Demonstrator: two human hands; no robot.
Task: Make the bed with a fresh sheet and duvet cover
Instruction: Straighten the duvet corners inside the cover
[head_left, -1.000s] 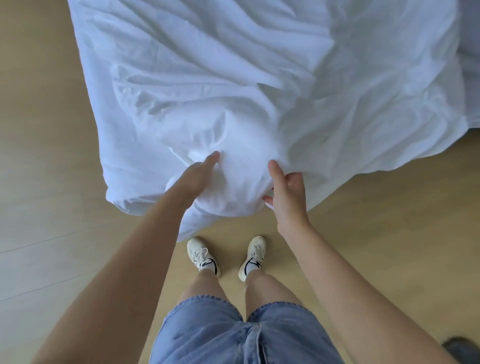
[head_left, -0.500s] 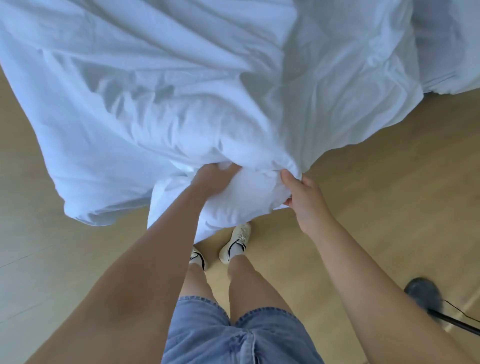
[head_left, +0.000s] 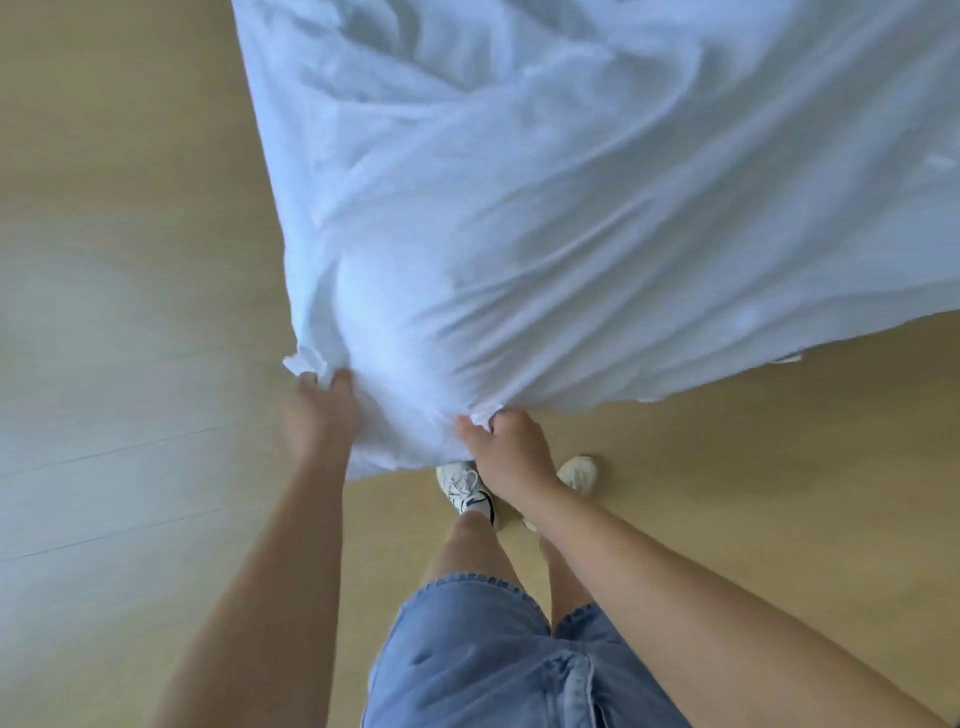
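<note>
no text legible, none on the white duvet cover (head_left: 571, 234) above the grips, none on the sneakers (head_left: 460, 486) below them

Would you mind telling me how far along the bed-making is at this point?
Done: the white duvet looks bulky, so it seems already covered. In hand: the left hand and right hand grip its near edge, holding it taut above the floor. Left: spreading and smoothing it on the bed; neither bed nor sheet is in view.
</note>
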